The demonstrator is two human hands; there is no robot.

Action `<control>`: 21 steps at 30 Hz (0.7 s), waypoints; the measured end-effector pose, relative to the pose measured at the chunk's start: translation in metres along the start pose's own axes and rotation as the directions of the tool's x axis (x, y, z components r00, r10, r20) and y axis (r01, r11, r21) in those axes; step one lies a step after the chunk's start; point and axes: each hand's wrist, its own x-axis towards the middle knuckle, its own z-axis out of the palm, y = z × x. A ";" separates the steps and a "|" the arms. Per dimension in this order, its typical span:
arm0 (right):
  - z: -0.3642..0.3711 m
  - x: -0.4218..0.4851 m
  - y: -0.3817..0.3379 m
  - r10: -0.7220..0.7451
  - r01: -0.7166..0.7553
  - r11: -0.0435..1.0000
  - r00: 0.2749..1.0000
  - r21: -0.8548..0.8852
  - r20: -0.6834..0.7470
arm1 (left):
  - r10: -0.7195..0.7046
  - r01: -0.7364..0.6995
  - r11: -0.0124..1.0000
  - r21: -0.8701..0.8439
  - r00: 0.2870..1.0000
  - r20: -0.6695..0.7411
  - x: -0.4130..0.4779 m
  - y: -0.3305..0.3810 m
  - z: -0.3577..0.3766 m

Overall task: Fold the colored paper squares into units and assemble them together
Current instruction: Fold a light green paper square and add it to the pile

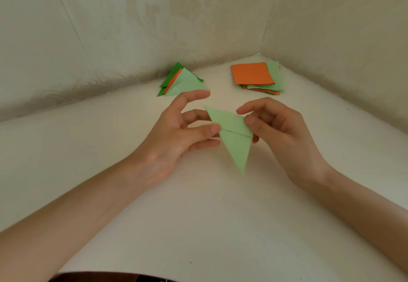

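A light green folded paper unit point(234, 140), a long pointed shape with a crease across its middle, is held above the white table point(198, 215). My left hand point(176, 136) pinches its left edge between thumb and fingers, with the index finger lifted free. My right hand point(278, 131) pinches its right corner. Behind, at the wall, lies a pile of folded triangular units point(181, 80) in dark green, orange and light green. A stack of unfolded paper squares point(254, 74), orange on top with light green under it, sits in the corner.
Pale patterned walls point(132, 27) close the table on the far left and right, meeting in a corner behind the square stack. A dark strip point(110, 277) shows at the table's near edge.
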 end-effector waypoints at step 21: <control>-0.003 -0.003 0.001 0.058 -0.036 0.968 0.995 -0.250 0.083 | 0.071 -0.085 0.964 0.252 0.995 0.065 -0.005 0.000 0.000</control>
